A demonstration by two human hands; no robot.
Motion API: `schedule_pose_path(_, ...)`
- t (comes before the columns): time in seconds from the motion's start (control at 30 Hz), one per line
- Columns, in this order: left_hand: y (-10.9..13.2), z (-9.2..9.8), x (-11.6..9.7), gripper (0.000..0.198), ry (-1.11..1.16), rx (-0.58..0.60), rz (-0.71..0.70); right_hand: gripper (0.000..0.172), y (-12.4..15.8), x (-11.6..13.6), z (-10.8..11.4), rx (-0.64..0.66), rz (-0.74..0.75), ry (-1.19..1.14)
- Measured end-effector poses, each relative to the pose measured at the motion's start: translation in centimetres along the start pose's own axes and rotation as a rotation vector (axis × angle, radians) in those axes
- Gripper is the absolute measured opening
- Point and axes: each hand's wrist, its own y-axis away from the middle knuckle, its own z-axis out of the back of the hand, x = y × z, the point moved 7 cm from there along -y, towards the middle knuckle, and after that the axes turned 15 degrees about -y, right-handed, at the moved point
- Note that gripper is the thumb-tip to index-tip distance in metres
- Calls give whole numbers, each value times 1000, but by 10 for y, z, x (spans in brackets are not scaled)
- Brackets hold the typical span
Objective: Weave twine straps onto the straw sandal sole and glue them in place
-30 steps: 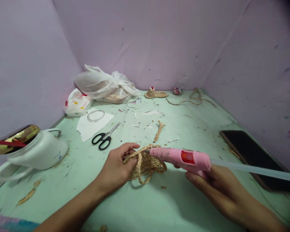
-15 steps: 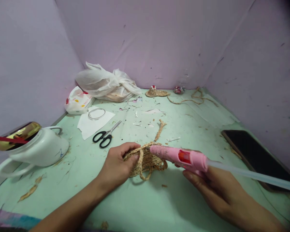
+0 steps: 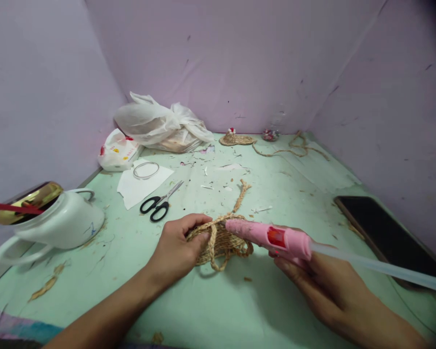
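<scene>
My left hand (image 3: pixel 179 240) is closed on the left end of a woven straw piece (image 3: pixel 223 247), thumb over its near side and fingers behind. A braided straw cord (image 3: pixel 212 242) loops down across the front of this piece, and a braid end (image 3: pixel 241 195) sticks up beyond it. In my right hand (image 3: pixel 323 281) is a pink hot glue gun (image 3: pixel 252 231) with a long clear glue stick (image 3: pixel 378 265) out of its rear. The gun's nozzle is at the upper edge of the woven piece, near the cord; its very tip is hidden.
Black-handled scissors (image 3: pixel 160 202) lie beyond my left hand. A white teapot-like pot (image 3: pixel 69 220) stands left, a phone (image 3: pixel 388 237) right. Further back are a tied plastic bag (image 3: pixel 163 123), a wire ring on paper (image 3: pixel 131 191), a small straw slipper (image 3: pixel 240 140) and a bead container (image 3: pixel 270 134).
Almost nothing differs. The view has shifted very slightly; both hands keep their hold, and the glue gun's nozzle stays at the same spot on the woven piece.
</scene>
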Motion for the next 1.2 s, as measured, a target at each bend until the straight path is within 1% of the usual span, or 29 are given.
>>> schedule_pose_path(0.2, 0, 0, 0, 18, -8, -4, 7, 43, 1, 2, 1, 6, -17, 10)
schedule_pose_path(0.3, 0, 0, 1, 17, -14, -7, 10, 44, 1, 3, 1, 17, -19, -14)
schedule_pose_path(0.43, -1, 0, 3, 20, -2, -34, 4, 43, 2, 0, -2, 44, -59, -57)
schedule_pose_path(0.6, 0, 1, 2, 14, -21, -40, 15, 32, 3, 0, -5, 50, -61, -65)
schedule_pose_path(0.7, 0, 2, 1, 11, -36, -34, 23, 21, 4, -1, -3, 9, -71, -47)
schedule_pose_path(0.77, 1, 1, 2, 10, -35, -25, 29, 18, 4, -2, -2, -10, -73, -42)
schedule_pose_path(0.83, 2, 1, 4, 10, -30, -17, 36, 21, 5, -2, -3, -1, -85, -46)
schedule_pose_path(0.93, 3, 0, 5, 9, -20, -13, 50, 32, 6, -4, -3, 4, -119, -42)
schedule_pose_path(1.0, 4, 0, 6, 10, -23, -16, 53, 34, 7, -4, -3, -7, -129, -35)
schedule_pose_path(1.2, 2, 1, 5, 8, -30, -28, 44, 41, 5, 1, -1, 26, -65, -80)
